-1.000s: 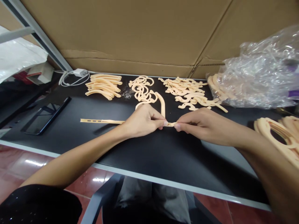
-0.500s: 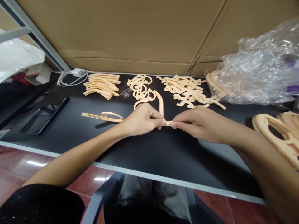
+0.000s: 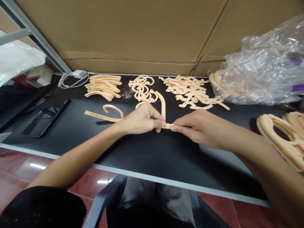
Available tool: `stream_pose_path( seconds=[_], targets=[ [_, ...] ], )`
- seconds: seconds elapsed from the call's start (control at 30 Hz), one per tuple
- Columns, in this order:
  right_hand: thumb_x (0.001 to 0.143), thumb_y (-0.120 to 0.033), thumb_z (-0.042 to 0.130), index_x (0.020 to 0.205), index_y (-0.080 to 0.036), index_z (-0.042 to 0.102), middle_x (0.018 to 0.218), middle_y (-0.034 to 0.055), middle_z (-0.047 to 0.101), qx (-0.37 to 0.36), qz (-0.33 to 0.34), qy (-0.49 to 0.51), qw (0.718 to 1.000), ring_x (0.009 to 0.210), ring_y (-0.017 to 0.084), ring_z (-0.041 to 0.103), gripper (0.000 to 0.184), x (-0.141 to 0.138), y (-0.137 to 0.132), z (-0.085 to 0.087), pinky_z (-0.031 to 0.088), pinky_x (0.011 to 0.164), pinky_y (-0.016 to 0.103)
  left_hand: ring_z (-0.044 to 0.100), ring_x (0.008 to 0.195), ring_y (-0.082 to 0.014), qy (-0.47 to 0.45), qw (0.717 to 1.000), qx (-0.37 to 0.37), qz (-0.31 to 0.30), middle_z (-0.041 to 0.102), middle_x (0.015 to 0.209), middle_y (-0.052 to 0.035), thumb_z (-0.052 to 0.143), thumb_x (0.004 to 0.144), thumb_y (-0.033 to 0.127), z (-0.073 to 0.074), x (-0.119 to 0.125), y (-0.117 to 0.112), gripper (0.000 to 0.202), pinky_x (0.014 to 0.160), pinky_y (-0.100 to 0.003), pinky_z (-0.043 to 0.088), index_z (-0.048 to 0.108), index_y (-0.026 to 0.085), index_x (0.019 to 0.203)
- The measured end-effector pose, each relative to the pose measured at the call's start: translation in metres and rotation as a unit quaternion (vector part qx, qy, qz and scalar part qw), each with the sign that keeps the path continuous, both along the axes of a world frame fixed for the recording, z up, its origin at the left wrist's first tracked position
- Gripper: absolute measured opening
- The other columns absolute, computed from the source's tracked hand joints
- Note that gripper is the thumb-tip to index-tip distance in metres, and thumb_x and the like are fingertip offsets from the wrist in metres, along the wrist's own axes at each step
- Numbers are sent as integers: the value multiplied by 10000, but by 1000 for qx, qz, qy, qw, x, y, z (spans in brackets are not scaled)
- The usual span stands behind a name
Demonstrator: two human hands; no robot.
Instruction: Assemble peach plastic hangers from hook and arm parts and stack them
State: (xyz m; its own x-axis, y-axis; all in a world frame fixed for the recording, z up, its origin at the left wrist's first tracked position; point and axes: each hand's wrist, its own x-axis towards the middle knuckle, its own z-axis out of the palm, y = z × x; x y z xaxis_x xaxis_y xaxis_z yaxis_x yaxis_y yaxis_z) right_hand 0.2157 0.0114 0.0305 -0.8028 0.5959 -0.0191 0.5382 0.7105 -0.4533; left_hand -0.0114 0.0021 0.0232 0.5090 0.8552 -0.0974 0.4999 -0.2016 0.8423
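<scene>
My left hand [image 3: 143,118] pinches a beige plastic hanger piece [image 3: 168,126] between thumb and fingers, just above the black table. From the right, the thumb and forefinger of my right hand [image 3: 201,126] grip the end of this same piece. Left of my left wrist, a long bar with a curled hook [image 3: 114,109] sticks out over its shadow; its join with the pinched end is hidden behind my hand. Beyond my fingers lies a curved arm piece [image 3: 163,106]. Behind my left hand is a pile of ring-shaped hook pieces [image 3: 142,88], partly covered.
Curved arm pieces [image 3: 103,87] are stacked at the back left, wavy pieces [image 3: 190,90] at the back right. A clear plastic bag [image 3: 258,69] holds more beige parts. Folded hangers [image 3: 270,129] pile up at the right. A phone [image 3: 46,118] and white cable [image 3: 73,79] lie left.
Both hands have shifted slightly left with the piece between them. The bar and hook on the left have tilted, so the bar's slots no longer show and the hook stands out more.
</scene>
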Motion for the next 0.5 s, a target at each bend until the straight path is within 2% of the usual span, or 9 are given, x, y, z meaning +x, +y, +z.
stream_pose_path(
  seconds=[0.2,0.33,0.5],
  targets=[
    [997,-308,415,661,-190,529,628,-5,543,38,-4,-14,999,565,109,392,374,-1,-4,-3,254,604,298,529,494,-90,-8,1000,-27,-3,688,588,-52,637,800,284,2,-1,1,252,492,-190,394,767,106,677],
    [987,-274,413,664,-187,508,635,9,534,70,-18,-47,996,577,118,430,348,-2,-8,-4,249,609,313,529,490,-92,-9,1000,-26,0,684,577,-57,632,802,277,2,0,1,257,485,-188,396,756,104,659],
    [990,-253,405,660,-194,466,619,9,504,84,-15,-71,994,553,120,398,341,-4,-12,-4,244,597,319,547,502,-98,0,1000,-21,2,696,592,-62,624,808,269,0,1,1,254,491,-188,410,760,108,667]
  ],
)
